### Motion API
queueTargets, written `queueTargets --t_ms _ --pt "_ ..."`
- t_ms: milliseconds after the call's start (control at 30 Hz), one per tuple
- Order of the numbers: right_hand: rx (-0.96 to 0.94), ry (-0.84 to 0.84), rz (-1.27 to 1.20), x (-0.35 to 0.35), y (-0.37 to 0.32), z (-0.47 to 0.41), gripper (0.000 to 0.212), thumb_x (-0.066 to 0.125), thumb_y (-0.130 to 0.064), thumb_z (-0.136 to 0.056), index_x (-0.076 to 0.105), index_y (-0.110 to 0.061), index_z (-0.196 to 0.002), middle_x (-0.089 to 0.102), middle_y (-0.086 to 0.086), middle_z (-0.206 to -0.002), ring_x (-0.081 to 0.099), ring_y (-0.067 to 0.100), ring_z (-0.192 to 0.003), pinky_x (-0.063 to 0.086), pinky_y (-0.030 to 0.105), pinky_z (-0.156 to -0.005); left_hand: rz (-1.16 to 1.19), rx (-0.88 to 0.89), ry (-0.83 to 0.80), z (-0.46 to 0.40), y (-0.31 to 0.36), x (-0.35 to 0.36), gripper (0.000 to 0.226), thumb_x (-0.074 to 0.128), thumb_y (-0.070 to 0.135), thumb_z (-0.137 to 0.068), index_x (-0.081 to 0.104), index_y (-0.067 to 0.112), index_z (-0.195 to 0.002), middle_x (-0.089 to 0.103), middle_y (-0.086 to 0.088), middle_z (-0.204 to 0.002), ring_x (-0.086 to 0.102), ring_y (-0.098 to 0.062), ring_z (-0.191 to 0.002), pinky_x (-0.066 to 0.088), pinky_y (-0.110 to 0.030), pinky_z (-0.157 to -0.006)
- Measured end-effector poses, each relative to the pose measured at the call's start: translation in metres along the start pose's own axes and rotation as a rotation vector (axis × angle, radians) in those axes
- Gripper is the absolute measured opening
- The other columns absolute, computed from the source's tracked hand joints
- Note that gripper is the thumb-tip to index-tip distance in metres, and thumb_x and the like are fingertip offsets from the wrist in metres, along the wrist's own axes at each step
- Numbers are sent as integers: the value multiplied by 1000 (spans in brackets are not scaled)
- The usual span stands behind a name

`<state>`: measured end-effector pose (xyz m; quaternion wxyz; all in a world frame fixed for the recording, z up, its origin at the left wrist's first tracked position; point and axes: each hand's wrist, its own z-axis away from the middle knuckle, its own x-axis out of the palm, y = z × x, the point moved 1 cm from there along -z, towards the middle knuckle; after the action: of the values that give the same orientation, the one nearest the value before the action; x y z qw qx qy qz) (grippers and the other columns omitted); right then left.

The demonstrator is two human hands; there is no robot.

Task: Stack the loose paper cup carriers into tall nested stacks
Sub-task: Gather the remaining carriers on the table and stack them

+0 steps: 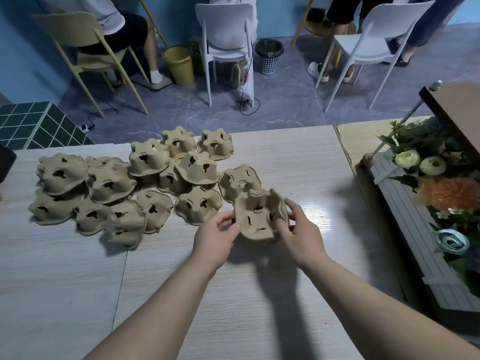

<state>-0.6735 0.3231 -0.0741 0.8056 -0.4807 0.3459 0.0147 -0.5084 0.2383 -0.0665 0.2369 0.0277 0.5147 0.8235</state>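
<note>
Hands, left [217,236] and right [298,229], grip one pulp cup carrier [260,216] by opposite rims, cups up, near the heap's right edge so I can nest others [239,181] on the table [311,165].

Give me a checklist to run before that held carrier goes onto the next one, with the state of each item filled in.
1. Left hand grips the held carrier: ok, fingers curl round its left rim.
2. Right hand grips it too: ok, fingers on its right rim.
3. Held carrier clear of the table: cannot tell, though it sits tilted towards the camera.
4. Nearest loose carrier free to take: ok, it lies just behind, nothing on top.
5. Both facing the same way for nesting: cannot tell.
6. Bare table to start a stack: ok, open space right of the pile.
</note>
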Motion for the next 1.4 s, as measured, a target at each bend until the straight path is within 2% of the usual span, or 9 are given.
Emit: queueTargets --t_ms 100,200,333,433,533,833,1033,1200,1400 --pt "7 38 -1 -2 1 -6 53 52 -26 -92 37 -32 -142 58 -8 -127 63 17 -100 45 31 -89 22 27 -52 -6 4 6 30 65 9 -91 62 36 -104 67 5 -117 62 -7 -106 50 -31 -94" --pt "15 128 0 -7 7 -14 55 48 -23 -92 34 -24 -146 53 0 -133 58 22 -111 42 31 -92 -12 67 -121 -16 13 12 39 67 6 -90 60 20 -125 64 0 -119 59 -6 -106 49 -20 -94" --pt "51 178 1 -16 14 -22 57 41 -31 -91 33 -19 -146 51 7 -134 54 24 -114 39 31 -95 -344 216 48 -50 30 6 49 74 20 -85 59 18 -131 63 6 -113 58 -11 -105 44 -22 -90" --pt "49 157 11 -20 17 -24 65 35 -42 -82 36 -24 -144 53 2 -132 56 23 -111 43 35 -96 -561 312 72 -79 44 0 58 76 23 -83 54 17 -136 58 1 -126 54 -17 -116 37 -22 -92" --pt "27 124 31 -21 20 -24 51 42 -37 -93 39 -27 -142 55 -4 -127 57 21 -109 43 34 -93 -745 362 36 -103 49 2 65 75 27 -82 49 15 -140 51 -4 -141 47 -23 -128 36 -28 -105" --pt "-12 99 60 -24 25 -26 50 37 -46 -86 46 -35 -133 60 -12 -119 60 16 -101 46 33 -88 -1008 241 74 -126 43 15 58 70 43 -83 54 23 -135 49 -6 -135 48 -28 -125 41 -34 -101" --pt "-15 102 50 -27 24 -25 37 47 -38 -94 47 -36 -131 63 -10 -107 63 17 -97 48 35 -86 -773 232 220 -120 46 11 45 73 41 -78 64 17 -115 54 -5 -123 54 -25 -112 46 -34 -91" --pt "-20 95 54 -28 24 -22 35 47 -35 -96 47 -37 -131 60 -13 -102 63 17 -95 48 33 -84 -522 265 307 -109 65 4 45 73 41 -79 62 17 -115 61 -2 -118 57 -22 -108 45 -31 -90" --pt "-15 88 52 -28 22 -19 36 47 -36 -96 46 -36 -132 59 -14 -101 63 18 -97 47 33 -85 -5 150 191 -89 91 -3 41 73 49 -71 66 16 -96 70 -8 -93 65 -31 -86 52 -41 -81"
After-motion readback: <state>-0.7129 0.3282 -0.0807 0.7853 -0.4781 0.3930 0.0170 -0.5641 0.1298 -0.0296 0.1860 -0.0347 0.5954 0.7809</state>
